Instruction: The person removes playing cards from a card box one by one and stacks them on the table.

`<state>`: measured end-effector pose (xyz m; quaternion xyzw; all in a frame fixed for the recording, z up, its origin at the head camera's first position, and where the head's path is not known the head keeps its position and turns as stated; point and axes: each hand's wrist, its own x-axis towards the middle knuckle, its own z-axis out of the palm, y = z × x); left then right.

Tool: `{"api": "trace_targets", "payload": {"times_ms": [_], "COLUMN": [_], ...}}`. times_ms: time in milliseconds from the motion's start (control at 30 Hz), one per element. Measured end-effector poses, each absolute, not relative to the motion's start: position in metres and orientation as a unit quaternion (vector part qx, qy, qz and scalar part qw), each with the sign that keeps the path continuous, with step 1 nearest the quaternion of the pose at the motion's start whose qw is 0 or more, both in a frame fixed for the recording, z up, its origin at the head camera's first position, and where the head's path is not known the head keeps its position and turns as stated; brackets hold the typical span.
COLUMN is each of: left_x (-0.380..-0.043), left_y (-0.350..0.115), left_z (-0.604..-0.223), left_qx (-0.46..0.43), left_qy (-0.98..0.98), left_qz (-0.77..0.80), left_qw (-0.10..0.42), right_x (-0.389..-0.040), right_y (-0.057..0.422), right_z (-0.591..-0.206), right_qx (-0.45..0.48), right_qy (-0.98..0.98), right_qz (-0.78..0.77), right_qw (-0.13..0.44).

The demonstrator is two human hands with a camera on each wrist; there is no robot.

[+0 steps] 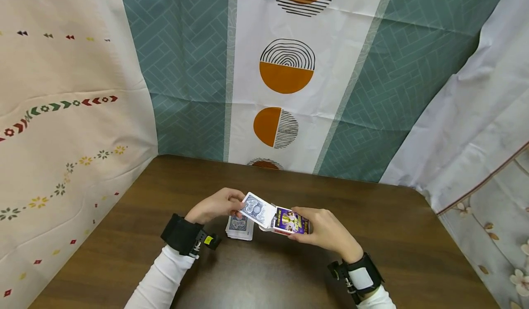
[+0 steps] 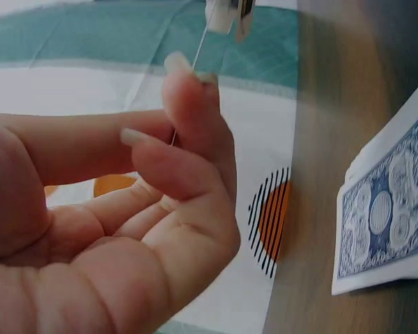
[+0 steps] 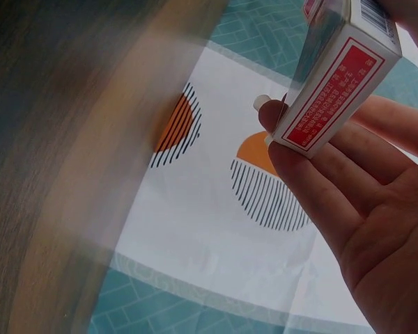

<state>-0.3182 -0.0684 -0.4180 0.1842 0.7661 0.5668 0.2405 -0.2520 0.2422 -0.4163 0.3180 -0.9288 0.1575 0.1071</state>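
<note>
My left hand (image 1: 221, 205) pinches a blue-backed playing card (image 1: 257, 209) by its left end; in the left wrist view the card shows edge-on as a thin line between the fingertips. The card's other end meets the open mouth of a purple card box (image 1: 291, 221). My right hand (image 1: 324, 228) grips that box around its far end, thumb on the near side. A red label panel (image 3: 334, 94) on the box's side shows in the right wrist view. Below the left hand, a stack of blue-backed cards (image 1: 239, 227) lies on the table, partly covered by the pinched card.
The brown wooden table (image 1: 392, 240) runs back to a teal and white patterned cloth (image 1: 285, 65). A cream cloth (image 1: 74, 130) hangs on the left and a white floral one (image 1: 475, 130) on the right. Each wrist wears a black strap with a small camera.
</note>
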Motion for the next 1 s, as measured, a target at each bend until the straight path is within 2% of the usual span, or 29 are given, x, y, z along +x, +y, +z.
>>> {"api": "trace_targets", "payload": {"times_ms": [133, 400, 800, 1000], "left_x": [-0.325, -0.342, -0.352, -0.351], "left_y": [-0.078, -0.085, -0.077, -0.070], "left_z": [-0.421, -0.440, -0.469, -0.469], "left_qx": [0.178, 0.093, 0.060, 0.043], "left_qy": [0.769, 0.761, 0.882, 0.912], "left_qz": [0.572, 0.623, 0.465, 0.407], "left_qw": [0.222, 0.157, 0.051, 0.012], "right_x": [-0.252, -0.253, -0.253, -0.253], "right_y": [0.242, 0.242, 0.240, 0.239], "right_z": [-0.416, -0.418, -0.422, -0.422], "right_qx": [0.316, 0.314, 0.303, 0.303], "right_qy": [-0.930, -0.931, -0.936, -0.936], "right_qz": [0.158, 0.158, 0.158, 0.160], "right_qw": [0.105, 0.100, 0.083, 0.081]}}
